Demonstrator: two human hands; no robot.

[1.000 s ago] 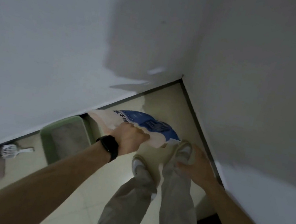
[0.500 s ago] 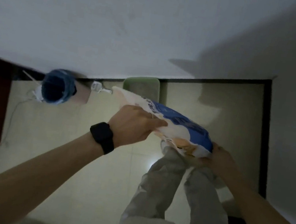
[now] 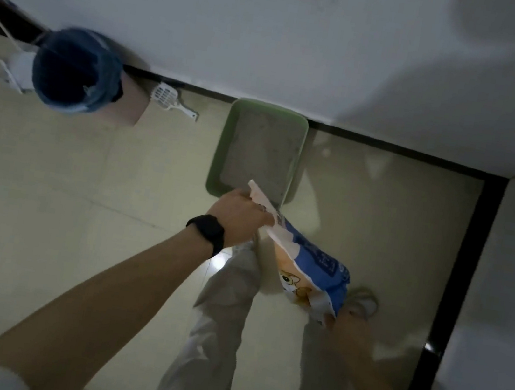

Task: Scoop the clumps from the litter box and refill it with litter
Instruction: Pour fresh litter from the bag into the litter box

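Note:
A green litter box with grey litter inside stands on the floor against the wall. I hold a blue and white litter bag slanted in the air, its top end just over the box's near rim. My left hand, a black watch on its wrist, grips the bag's top. My right hand grips the bag's lower end. A white slotted scoop lies on the floor to the left of the box.
A bin lined with a blue bag stands at the left by the wall, beside a brown cardboard piece. My legs and one shoe are below the bag. A dark baseboard runs along the right wall.
The view swung from the corner to the litter box. I lifted the bag, my right hand took its lower end, and its top now reaches the box's near rim.

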